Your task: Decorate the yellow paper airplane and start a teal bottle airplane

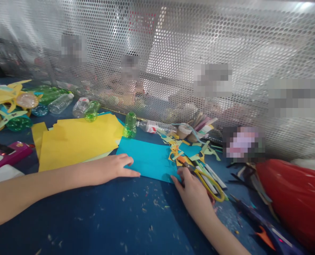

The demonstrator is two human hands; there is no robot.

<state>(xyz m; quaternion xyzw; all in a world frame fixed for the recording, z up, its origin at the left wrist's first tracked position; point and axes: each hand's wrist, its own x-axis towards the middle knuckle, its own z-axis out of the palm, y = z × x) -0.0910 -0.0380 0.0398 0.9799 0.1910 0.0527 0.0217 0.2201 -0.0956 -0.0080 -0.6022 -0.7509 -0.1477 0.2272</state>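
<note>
A turquoise paper sheet lies flat on the dark blue table. My left hand rests on the sheet's near left corner, fingers loosely curled and the thumb stretched along its front edge. My right hand lies at the sheet's near right corner, fingers reaching onto the yellow-handled scissors that lie there; I cannot make out whether it grips them. Beyond the scissors lies a heap of yellow and turquoise paper scraps.
Yellow paper sheets lie at the left. Small green and clear bottles line the back along a perforated metal screen. A red rounded object and a glue gun sit at the right. A pink-and-white device lies far left.
</note>
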